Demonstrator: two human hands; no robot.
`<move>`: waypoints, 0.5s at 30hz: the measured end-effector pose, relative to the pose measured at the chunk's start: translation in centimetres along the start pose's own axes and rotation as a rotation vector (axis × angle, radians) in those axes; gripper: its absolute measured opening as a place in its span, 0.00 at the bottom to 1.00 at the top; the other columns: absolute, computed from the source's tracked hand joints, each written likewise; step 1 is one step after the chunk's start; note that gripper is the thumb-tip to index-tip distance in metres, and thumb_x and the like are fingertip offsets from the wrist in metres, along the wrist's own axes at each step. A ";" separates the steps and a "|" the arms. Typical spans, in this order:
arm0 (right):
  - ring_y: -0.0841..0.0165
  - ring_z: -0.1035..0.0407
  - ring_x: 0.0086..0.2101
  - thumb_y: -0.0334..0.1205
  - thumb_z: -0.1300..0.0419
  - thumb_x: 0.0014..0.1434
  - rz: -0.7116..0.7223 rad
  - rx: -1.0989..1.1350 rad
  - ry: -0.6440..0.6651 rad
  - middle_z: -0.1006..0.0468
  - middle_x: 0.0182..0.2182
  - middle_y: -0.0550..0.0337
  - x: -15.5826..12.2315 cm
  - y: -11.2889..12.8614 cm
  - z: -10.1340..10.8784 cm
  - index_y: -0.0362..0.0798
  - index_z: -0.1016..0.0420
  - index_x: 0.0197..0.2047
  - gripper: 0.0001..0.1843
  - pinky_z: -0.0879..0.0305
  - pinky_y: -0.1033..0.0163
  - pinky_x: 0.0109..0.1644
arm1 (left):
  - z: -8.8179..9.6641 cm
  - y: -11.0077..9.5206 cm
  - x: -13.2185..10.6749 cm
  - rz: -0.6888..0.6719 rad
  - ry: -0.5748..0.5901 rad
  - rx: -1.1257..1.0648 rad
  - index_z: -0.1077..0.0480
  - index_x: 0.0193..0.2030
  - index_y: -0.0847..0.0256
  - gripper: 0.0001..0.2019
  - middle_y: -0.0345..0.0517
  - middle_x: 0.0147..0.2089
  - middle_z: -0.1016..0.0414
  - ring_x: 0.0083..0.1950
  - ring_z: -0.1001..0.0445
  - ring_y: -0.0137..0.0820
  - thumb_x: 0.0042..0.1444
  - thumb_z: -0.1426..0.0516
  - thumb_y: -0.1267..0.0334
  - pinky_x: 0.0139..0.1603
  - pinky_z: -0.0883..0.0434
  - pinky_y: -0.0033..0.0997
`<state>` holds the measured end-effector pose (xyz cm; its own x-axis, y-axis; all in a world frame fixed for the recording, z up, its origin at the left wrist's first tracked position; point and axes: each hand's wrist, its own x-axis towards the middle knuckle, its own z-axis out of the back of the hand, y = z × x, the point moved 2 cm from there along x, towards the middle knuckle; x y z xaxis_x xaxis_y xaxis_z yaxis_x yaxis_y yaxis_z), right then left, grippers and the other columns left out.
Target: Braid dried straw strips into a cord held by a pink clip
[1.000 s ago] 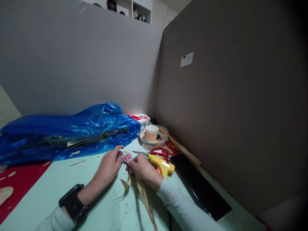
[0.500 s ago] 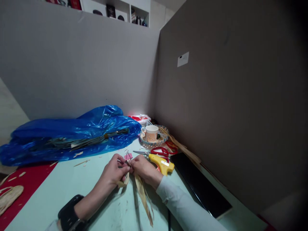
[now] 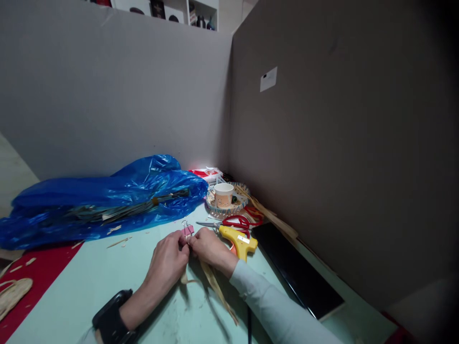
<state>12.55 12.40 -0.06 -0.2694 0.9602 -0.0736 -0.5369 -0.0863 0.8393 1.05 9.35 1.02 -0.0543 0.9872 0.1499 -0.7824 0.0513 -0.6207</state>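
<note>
My left hand (image 3: 168, 264) and my right hand (image 3: 208, 248) meet knuckle to knuckle over the pale green table (image 3: 86, 296). Both have their fingers pinched closed on tan dried leaf strips (image 3: 215, 286), which trail from under the hands toward me. A small pink binder clip (image 3: 187, 230) sticks up just beyond the fingertips, seemingly clamped on the strips' far end. A black watch (image 3: 113, 317) is on my left wrist.
A yellow glue gun (image 3: 239, 241) and red-handled scissors (image 3: 236, 221) lie right of my hands. Behind them a paper cup (image 3: 224, 194) stands on a woven plate (image 3: 215, 205). A blue plastic bag (image 3: 93, 200) lies at the back left, a black slab (image 3: 297, 272) on the right.
My left hand came off the binder clip and closed on the strips next to my right hand. The loose ends of the strips swung a little.
</note>
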 end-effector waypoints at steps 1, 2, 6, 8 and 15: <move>0.67 0.37 0.22 0.33 0.45 0.58 0.015 -0.032 -0.012 0.33 0.14 0.57 -0.1 0.1 0.0 0.49 0.39 0.13 0.22 0.48 0.62 0.28 | 0.0 -0.1 -0.1 -0.007 -0.004 0.010 0.38 0.21 0.55 0.09 0.44 0.24 0.30 0.29 0.33 0.38 0.48 0.47 0.71 0.31 0.45 0.32; 0.66 0.36 0.23 0.34 0.45 0.58 0.031 -0.065 -0.025 0.32 0.15 0.55 -0.2 0.1 0.0 0.50 0.39 0.14 0.22 0.48 0.62 0.28 | 0.1 -0.2 -0.2 -0.013 -0.008 0.014 0.39 0.21 0.55 0.09 0.43 0.23 0.31 0.28 0.34 0.38 0.48 0.47 0.71 0.31 0.46 0.32; 0.61 0.32 0.28 0.35 0.47 0.59 0.096 -0.205 -0.044 0.25 0.23 0.49 -0.6 0.1 0.0 0.47 0.31 0.20 0.16 0.47 0.60 0.31 | 0.3 0.2 0.0 -0.006 -0.009 -0.040 0.40 0.21 0.55 0.10 0.40 0.22 0.35 0.28 0.37 0.36 0.47 0.46 0.72 0.31 0.48 0.31; 0.61 0.30 0.31 0.35 0.49 0.61 0.123 -0.267 -0.030 0.23 0.27 0.46 -0.9 0.1 0.1 0.45 0.27 0.25 0.15 0.45 0.60 0.32 | 0.2 0.6 0.3 0.031 0.015 -0.112 0.40 0.20 0.56 0.10 0.38 0.21 0.35 0.27 0.37 0.33 0.46 0.45 0.72 0.29 0.47 0.30; 0.57 0.27 0.38 0.38 0.54 0.65 0.122 -0.444 -0.020 0.20 0.36 0.41 -2.3 0.4 0.6 0.41 0.23 0.38 0.20 0.40 0.60 0.37 | -1.5 2.2 0.5 0.280 0.174 -0.459 0.38 0.27 0.59 0.10 0.27 0.17 0.43 0.14 0.46 0.21 0.62 0.50 0.68 0.16 0.47 0.22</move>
<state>13.46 10.34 0.78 -0.3382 0.9407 0.0256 -0.7939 -0.2998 0.5290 0.20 10.16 -1.43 -0.0869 0.9810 -0.1735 -0.4009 -0.1939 -0.8954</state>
